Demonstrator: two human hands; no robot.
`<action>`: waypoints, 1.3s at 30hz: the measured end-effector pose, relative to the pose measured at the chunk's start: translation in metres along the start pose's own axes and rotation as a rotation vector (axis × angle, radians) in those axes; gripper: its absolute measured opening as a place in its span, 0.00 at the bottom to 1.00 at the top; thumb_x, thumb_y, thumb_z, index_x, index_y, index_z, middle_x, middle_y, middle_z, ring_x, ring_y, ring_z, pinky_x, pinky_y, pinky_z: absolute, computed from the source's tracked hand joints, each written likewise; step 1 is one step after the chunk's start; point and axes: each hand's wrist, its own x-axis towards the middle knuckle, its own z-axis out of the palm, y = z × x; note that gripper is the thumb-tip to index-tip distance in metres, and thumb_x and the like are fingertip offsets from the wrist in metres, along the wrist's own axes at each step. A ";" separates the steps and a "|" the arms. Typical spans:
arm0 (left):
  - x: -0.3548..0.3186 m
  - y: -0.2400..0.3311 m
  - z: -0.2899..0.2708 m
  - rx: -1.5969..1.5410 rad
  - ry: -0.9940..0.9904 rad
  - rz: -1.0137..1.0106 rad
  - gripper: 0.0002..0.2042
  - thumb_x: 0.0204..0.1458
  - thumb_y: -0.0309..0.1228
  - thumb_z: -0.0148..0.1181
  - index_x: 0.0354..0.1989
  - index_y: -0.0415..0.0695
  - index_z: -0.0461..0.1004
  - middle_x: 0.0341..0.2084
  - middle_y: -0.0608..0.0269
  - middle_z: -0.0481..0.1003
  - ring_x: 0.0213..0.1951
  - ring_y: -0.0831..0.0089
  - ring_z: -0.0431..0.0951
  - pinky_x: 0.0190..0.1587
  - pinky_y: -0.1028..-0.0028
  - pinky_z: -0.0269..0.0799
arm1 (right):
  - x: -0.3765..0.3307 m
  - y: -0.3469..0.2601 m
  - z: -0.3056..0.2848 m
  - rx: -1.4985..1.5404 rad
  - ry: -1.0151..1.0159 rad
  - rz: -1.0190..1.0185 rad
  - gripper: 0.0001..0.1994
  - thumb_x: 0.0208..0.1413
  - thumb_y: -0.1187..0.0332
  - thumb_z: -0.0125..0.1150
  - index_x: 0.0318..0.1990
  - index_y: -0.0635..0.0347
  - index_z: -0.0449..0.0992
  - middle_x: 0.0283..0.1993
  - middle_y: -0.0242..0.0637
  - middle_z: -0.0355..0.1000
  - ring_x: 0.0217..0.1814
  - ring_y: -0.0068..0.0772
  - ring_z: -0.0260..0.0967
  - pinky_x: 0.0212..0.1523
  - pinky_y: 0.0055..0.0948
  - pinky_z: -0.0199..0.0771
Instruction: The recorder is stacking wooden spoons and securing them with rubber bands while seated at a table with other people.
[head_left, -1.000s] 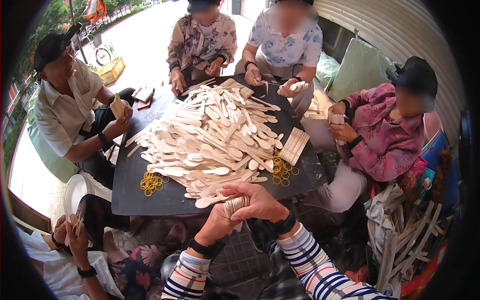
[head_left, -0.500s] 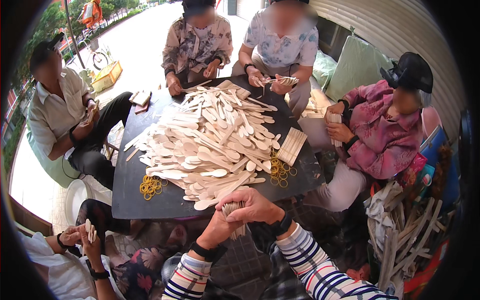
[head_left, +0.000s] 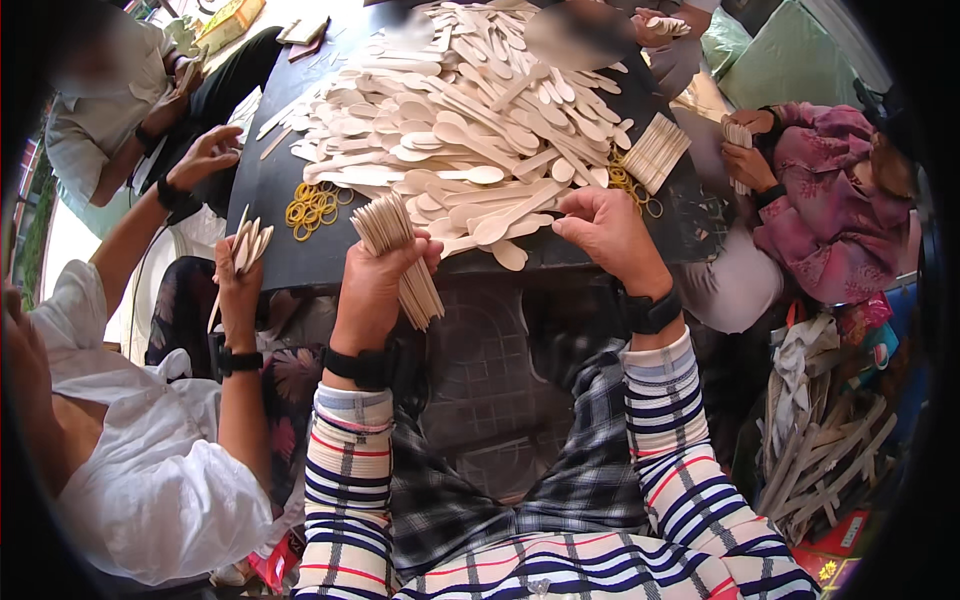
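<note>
My left hand (head_left: 378, 283) grips a fanned stack of flat wooden spoons (head_left: 400, 250) at the near edge of the dark table (head_left: 270, 250). My right hand (head_left: 605, 235) rests at the edge of the big heap of loose wooden spoons (head_left: 470, 110), fingertips touching one spoon (head_left: 505, 225) near the front of the pile. Both wrists wear black bands above striped sleeves.
Yellow rubber bands (head_left: 312, 207) lie on the table left of my stack, more (head_left: 630, 185) lie at the right beside a bundle of sticks (head_left: 655, 150). A person on my left holds several spoons (head_left: 245, 245). Other people sit around the table. Wooden scraps (head_left: 830, 450) pile at the right.
My head has dropped closer to the table. My hands have parted: the left keeps the stack, the right has reached forward to the pile.
</note>
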 end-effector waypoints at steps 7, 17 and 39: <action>0.002 -0.011 -0.009 0.054 -0.008 -0.137 0.08 0.49 0.24 0.61 0.36 0.35 0.73 0.27 0.56 0.77 0.30 0.70 0.79 0.35 0.72 0.76 | -0.003 0.009 0.046 -0.501 0.012 -0.167 0.04 0.36 0.70 0.56 0.21 0.59 0.74 0.22 0.47 0.70 0.29 0.49 0.71 0.31 0.42 0.71; -0.005 -0.022 0.005 0.160 -0.068 -0.155 0.06 0.47 0.22 0.61 0.33 0.35 0.73 0.26 0.58 0.76 0.27 0.71 0.77 0.31 0.73 0.74 | 0.007 0.024 0.072 -0.702 0.229 -0.305 0.09 0.41 0.76 0.53 0.32 0.55 0.75 0.36 0.42 0.66 0.35 0.46 0.71 0.34 0.42 0.72; 0.012 -0.019 0.012 0.036 0.021 -0.090 0.07 0.48 0.22 0.60 0.36 0.34 0.73 0.27 0.56 0.77 0.28 0.69 0.78 0.34 0.73 0.76 | 0.026 0.029 0.044 -0.536 0.397 -0.291 0.03 0.45 0.70 0.56 0.25 0.56 0.75 0.26 0.40 0.70 0.31 0.45 0.70 0.31 0.39 0.70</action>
